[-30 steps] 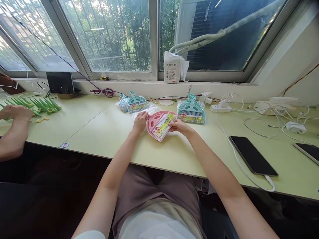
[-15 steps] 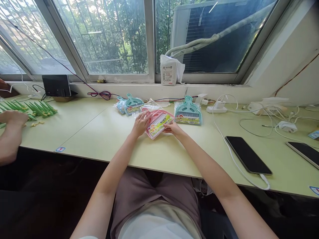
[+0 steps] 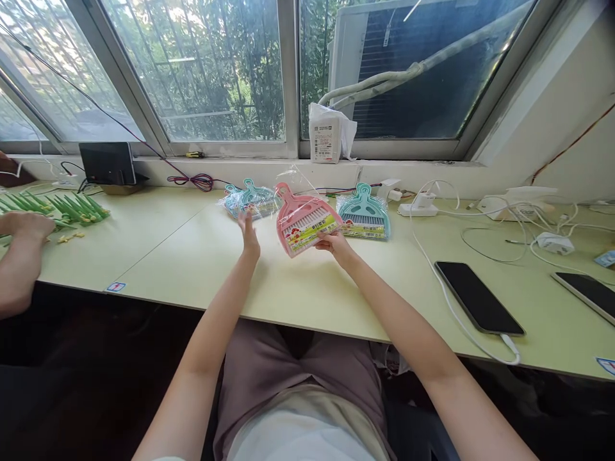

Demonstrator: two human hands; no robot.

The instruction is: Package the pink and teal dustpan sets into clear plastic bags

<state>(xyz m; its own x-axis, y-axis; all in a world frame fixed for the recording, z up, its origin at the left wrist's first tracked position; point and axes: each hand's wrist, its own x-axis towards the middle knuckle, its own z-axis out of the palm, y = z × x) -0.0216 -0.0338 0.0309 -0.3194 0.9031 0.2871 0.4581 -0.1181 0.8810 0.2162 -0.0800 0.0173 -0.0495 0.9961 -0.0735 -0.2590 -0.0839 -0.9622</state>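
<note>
Here the right hand [image 3: 331,244] pinches the bagged pink dustpan [image 3: 303,219]; left hand [image 3: 249,228] spread open.

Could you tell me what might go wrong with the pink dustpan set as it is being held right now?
The right hand alone grips the pink dustpan set by its lower edge, tilted up off the table; it could slip or tip. The left hand is open beside it and holds nothing. The clear bag looks loose around the handle and might slide off.
</note>
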